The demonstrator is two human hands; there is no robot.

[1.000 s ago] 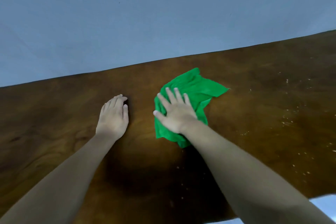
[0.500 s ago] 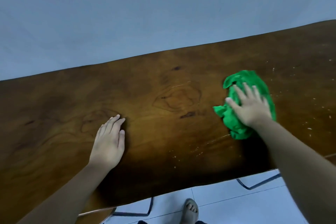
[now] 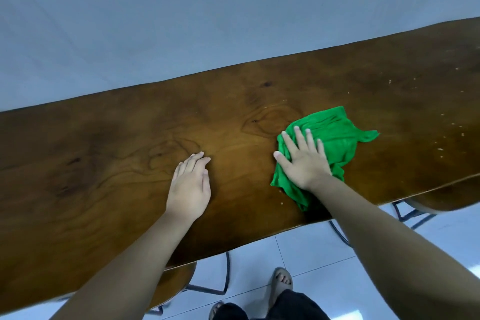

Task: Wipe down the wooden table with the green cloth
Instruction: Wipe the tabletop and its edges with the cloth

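A long dark wooden table (image 3: pixel 104 163) runs across the view, tilted up to the right. The crumpled green cloth (image 3: pixel 335 138) lies on it right of centre. My right hand (image 3: pixel 304 161) presses flat on the cloth's near left part, fingers spread, palm down. My left hand (image 3: pixel 191 184) rests flat on the bare wood to the left of the cloth, fingers together, holding nothing. Pale crumbs (image 3: pixel 441 148) dot the wood to the right of the cloth.
A plain blue-grey wall (image 3: pixel 207 21) stands behind the table's far edge. Below the near edge are pale floor tiles (image 3: pixel 311 254), two wooden stools with metal legs (image 3: pixel 179 283) (image 3: pixel 441 200), and my feet in sandals (image 3: pixel 281 283).
My right hand slid the cloth far right, then back left toward the centre, and the cloth has spread out again. The left hand stayed flat on the wood. The camera tilted down.
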